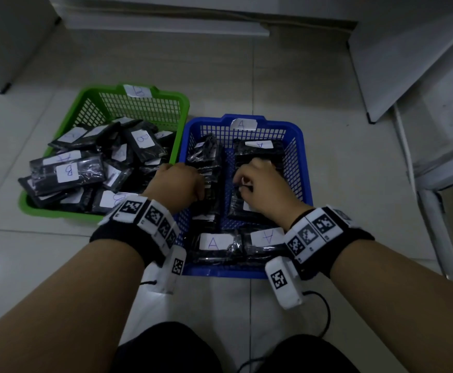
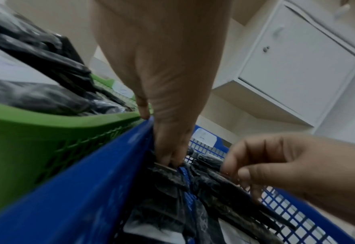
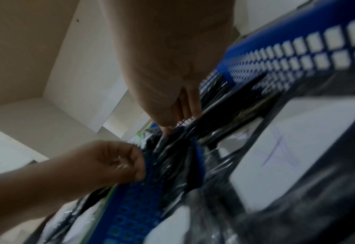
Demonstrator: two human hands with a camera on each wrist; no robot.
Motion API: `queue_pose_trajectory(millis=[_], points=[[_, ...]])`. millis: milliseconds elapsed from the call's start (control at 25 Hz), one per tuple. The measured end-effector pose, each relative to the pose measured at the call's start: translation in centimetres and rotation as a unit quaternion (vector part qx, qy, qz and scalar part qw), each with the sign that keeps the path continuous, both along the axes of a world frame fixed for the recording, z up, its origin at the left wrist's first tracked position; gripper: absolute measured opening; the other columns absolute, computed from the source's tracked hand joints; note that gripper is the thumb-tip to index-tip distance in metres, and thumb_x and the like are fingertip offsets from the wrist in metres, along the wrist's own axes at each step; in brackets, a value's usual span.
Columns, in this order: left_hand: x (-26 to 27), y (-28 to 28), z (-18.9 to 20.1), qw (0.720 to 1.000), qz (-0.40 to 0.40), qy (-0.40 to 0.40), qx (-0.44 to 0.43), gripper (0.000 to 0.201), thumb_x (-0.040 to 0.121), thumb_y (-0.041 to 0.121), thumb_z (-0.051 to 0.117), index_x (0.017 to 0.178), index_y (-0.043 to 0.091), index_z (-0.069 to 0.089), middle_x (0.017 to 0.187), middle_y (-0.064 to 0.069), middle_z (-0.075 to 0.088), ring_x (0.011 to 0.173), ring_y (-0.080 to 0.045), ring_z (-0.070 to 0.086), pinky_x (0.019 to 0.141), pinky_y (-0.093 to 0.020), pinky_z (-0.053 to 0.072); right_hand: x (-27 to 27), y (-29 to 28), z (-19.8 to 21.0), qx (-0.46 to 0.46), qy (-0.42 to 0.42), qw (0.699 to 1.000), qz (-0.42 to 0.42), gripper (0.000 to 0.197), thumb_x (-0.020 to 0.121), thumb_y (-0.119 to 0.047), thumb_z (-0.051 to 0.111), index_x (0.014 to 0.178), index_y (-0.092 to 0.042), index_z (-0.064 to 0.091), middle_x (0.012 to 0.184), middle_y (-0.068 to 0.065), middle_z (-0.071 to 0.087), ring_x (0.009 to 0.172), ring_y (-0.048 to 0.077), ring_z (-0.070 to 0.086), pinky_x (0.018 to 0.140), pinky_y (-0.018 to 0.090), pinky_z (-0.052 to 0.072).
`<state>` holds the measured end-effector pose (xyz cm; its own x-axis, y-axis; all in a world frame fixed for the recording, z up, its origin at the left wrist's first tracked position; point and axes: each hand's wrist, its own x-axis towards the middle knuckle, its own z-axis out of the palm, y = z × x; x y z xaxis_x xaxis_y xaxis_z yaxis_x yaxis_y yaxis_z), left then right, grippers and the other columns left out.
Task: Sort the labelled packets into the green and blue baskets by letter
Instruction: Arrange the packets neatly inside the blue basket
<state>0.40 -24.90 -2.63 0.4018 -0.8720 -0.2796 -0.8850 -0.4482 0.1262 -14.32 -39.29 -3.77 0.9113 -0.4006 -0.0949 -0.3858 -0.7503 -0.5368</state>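
Note:
The blue basket (image 1: 307, 168), tagged A, holds black packets with white A labels (image 1: 214, 243). To its left, the green basket (image 1: 58, 212), tagged B, is heaped with packets labelled B (image 1: 68, 172). My left hand (image 1: 185, 180) reaches over the blue basket's left wall (image 2: 89, 181), with its thumb by the rim. Its curled fingertips (image 2: 169, 159) pinch the top edge of a black packet (image 2: 168, 176). My right hand (image 1: 250, 181) is inside the blue basket, and its curled fingers (image 3: 185, 109) hold the edge of another black packet (image 3: 218, 113). That packet's label is hidden.
Both baskets stand side by side on a pale tiled floor (image 1: 341, 211). White cabinets (image 2: 297, 66) stand behind and to the right, and a white board (image 1: 408, 71) leans at the right. My knees (image 1: 166, 348) are at the near edge, and a cable (image 1: 324, 310) trails from the right wrist camera.

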Motion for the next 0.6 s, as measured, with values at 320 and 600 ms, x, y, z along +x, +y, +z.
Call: queue_pose_trajectory(millis=[320,600], points=[[2.1,0.6,-0.7,0.984,0.051,0.086,-0.145,0.037,0.080,-0.006,0.050,0.109,0.014,0.062,0.146,-0.005,0.040,0.134,-0.028,0.035,0.109,-0.037,0.028,2.0,4.5,-0.2,0.117,0.286,0.929,0.205,0.034,0.097,-0.038,0.045,0.126,-0.028,0.060,0.133,-0.005,0.058,0.119,0.015,0.053,0.101,0.028,0.040],[3.0,1.1,-1.9,0.980,0.053,0.115,-0.153,0.045,0.087,-0.003,0.049,0.128,0.016,0.057,0.152,0.003,0.034,0.144,-0.018,0.021,0.115,-0.027,0.016,3.1,4.2,0.4,0.159,0.282,0.942,0.091,0.036,0.100,-0.025,0.042,0.130,-0.012,0.058,0.135,0.007,0.056,0.121,0.023,0.053,0.098,0.024,0.040]])
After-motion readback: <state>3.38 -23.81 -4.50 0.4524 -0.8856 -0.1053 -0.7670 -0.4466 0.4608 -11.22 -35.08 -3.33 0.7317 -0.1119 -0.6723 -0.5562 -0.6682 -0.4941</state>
